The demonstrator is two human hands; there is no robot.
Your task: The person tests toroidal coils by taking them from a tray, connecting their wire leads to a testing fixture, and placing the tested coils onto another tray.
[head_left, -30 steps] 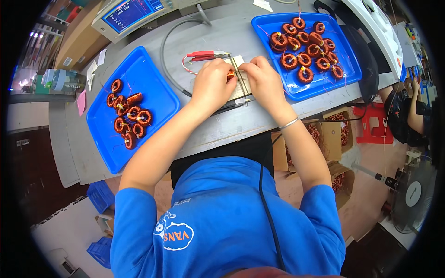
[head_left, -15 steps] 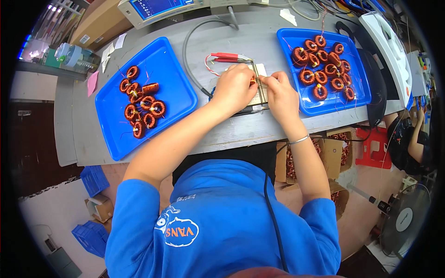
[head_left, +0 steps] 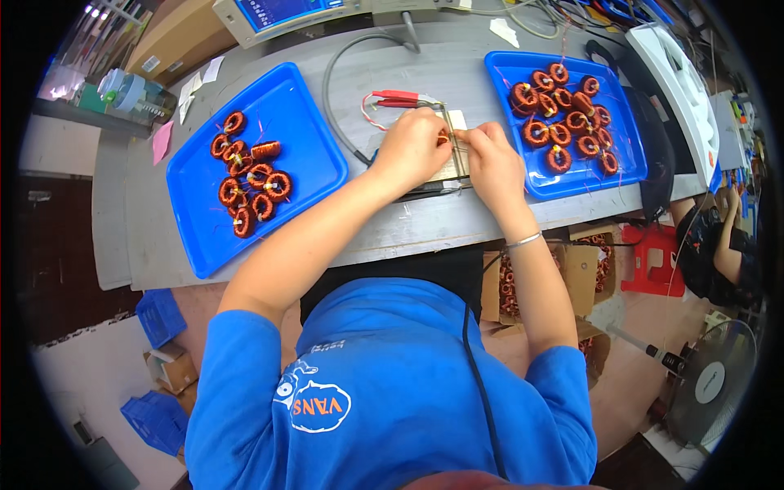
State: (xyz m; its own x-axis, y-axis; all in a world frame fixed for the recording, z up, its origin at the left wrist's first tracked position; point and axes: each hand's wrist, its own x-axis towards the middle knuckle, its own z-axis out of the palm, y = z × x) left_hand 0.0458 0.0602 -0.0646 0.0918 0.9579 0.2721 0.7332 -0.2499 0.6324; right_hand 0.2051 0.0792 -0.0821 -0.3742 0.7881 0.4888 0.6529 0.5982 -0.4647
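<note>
My left hand (head_left: 415, 147) is closed round a small copper-wound ring coil (head_left: 443, 138), mostly hidden by the fingers. Close beside it, my right hand (head_left: 493, 163) pinches at the coil's edge, and whatever lies between its fingertips is too small to make out. Both hands are over a test fixture (head_left: 455, 122) with a pale board and thin dark metal bars. A red-sleeved clip (head_left: 396, 99) on a red and white lead is attached at the fixture's far left end.
Several copper coils lie in the left blue tray (head_left: 306, 167), and several more in the right blue tray (head_left: 523, 61). A grey cable (head_left: 328, 90) curves from a bench instrument (head_left: 286, 12) toward the fixture. A black cable (head_left: 475, 367) hangs before my shirt. Boxes of coils (head_left: 581, 269) stand below the table.
Both hands stay at the fixture with only slight finger movement. The view has shifted a little, and the trays and their coils otherwise look the same.
</note>
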